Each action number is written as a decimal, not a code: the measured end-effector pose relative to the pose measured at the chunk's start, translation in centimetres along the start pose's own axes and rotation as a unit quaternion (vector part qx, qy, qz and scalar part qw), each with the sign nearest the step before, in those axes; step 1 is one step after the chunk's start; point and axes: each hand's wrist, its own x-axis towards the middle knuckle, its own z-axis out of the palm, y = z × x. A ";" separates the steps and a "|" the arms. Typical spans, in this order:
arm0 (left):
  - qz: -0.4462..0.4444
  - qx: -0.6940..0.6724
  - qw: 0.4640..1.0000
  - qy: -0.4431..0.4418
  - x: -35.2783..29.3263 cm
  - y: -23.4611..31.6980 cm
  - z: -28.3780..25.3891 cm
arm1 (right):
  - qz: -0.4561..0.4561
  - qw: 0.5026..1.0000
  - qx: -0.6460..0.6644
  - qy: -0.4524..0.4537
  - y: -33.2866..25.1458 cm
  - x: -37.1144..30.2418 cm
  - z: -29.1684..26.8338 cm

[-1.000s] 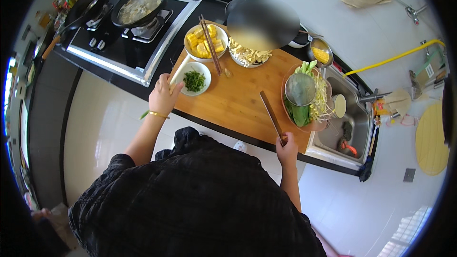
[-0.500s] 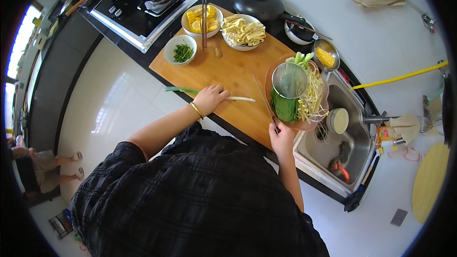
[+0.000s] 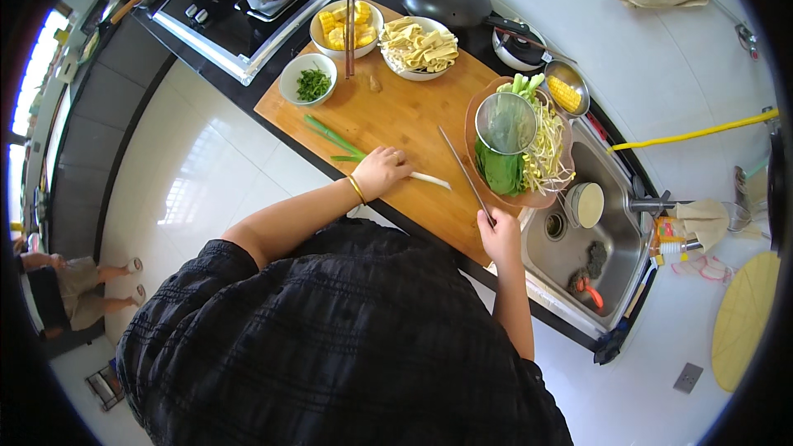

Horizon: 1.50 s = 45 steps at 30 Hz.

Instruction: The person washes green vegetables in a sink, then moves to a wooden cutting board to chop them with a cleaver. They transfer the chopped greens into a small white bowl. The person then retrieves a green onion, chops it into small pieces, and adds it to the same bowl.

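My left hand [image 3: 382,172] presses a green onion [image 3: 334,136] onto the wooden cutting board [image 3: 405,120], its fingers closed over the stalk. The green leaves stick out to the left of that hand, and the white root end points right. My right hand [image 3: 500,235] is wrapped round the handle of a knife [image 3: 466,165], near the board's right end. The narrow blade slants up and left, apart from the onion's white tip. Right beside the knife sits a pinkish basket [image 3: 471,128] of bean sprouts [image 3: 545,157] and leafy greens [image 3: 498,173], with a round mesh strainer [image 3: 505,123] on top.
Along the board's far side stand bowls of chopped greens [image 3: 313,83], corn pieces [image 3: 343,29] with chopsticks [image 3: 350,33] across, and tofu-skin strips [image 3: 421,45]. A lidded black pot [image 3: 446,0] is behind. The sink [image 3: 615,281] lies right, a stove [image 3: 239,41] far left. Another person's legs [image 3: 107,281] show left.
The green onion has turned slightly, its leaves now spread and lying farther onto the board. My left hand has shifted slightly right with it. The knife hand has moved a little right and down.
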 end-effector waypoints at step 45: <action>-0.002 -0.308 0.946 0.107 -1.5 -3.5 1.6 | -0.004 0.901 -0.336 -0.276 -6.7 2.0 -4.4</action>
